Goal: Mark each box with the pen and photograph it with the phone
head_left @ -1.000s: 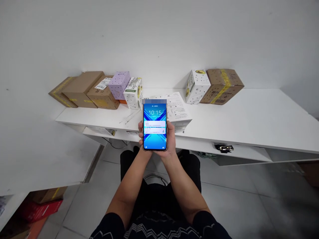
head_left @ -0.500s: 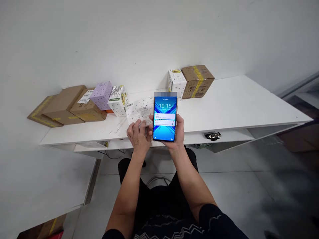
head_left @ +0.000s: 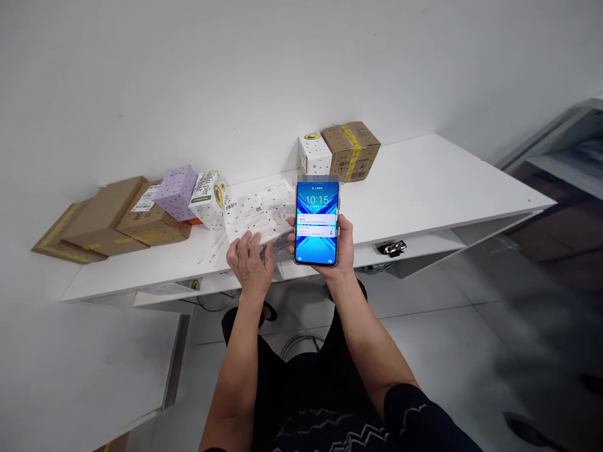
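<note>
My right hand (head_left: 346, 248) is closed around a smartphone (head_left: 316, 227), held upright in front of me. Its lit screen has a blue lock screen reading 10:15, with notifications below. My left hand (head_left: 251, 263) has its fingers apart and slightly bent, to the left of the phone. Its fingertips are at the near edge of a white printed box (head_left: 259, 210) lying on the white table; whether they press on it I cannot tell. The phone covers the right end of that box.
At the left of the table (head_left: 438, 182) stand several brown cartons (head_left: 110, 213), a lilac box (head_left: 176, 191) and a white avocado box (head_left: 210, 198). Farther back are another white box (head_left: 315, 154) and a taped carton (head_left: 353, 154). A shiny metal object (head_left: 393, 248) lies on the shelf below.
My left hand has drawn left, away from the phone, showing more of the flat white box. My right hand still holds the phone. The view has turned slightly right.
</note>
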A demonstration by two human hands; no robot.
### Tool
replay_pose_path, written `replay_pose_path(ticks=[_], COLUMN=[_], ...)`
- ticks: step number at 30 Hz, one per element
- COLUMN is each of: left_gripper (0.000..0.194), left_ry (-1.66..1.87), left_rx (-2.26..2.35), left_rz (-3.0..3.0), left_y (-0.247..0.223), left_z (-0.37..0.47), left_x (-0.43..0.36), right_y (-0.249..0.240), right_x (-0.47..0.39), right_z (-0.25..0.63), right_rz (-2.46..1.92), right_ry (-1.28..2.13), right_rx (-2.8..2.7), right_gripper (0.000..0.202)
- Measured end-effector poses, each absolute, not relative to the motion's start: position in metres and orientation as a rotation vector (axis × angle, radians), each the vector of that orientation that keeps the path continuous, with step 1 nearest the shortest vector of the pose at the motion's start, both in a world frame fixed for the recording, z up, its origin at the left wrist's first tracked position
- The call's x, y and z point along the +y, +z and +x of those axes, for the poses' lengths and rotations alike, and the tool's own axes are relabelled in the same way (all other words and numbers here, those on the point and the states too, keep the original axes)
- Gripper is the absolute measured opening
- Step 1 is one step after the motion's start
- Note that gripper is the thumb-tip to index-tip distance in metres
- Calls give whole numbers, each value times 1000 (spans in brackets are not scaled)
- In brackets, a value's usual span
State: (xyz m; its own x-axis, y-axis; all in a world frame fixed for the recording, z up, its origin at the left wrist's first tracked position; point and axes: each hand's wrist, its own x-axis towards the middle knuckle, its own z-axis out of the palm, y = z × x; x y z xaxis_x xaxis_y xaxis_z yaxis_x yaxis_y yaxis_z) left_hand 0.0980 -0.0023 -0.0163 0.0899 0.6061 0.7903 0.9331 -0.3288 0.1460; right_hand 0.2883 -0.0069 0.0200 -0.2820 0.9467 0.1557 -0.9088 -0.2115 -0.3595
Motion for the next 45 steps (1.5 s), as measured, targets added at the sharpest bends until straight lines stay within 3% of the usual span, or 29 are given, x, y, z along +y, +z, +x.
replay_pose_path(ticks=[23,45], left_gripper=[35,33], left_ry=[-1178,-1174], left_rx=[-1453,-1439], left_rz=[-2162,-2149], left_y=[-8,-11], left_z=[48,50], left_x=[24,22], right_y=[-27,-16], right_x=[4,25], right_z=[381,421], right_rz=[-393,-904], right_ry=[1591,1524], right_rx=[-455,-537], right_gripper=[59,56])
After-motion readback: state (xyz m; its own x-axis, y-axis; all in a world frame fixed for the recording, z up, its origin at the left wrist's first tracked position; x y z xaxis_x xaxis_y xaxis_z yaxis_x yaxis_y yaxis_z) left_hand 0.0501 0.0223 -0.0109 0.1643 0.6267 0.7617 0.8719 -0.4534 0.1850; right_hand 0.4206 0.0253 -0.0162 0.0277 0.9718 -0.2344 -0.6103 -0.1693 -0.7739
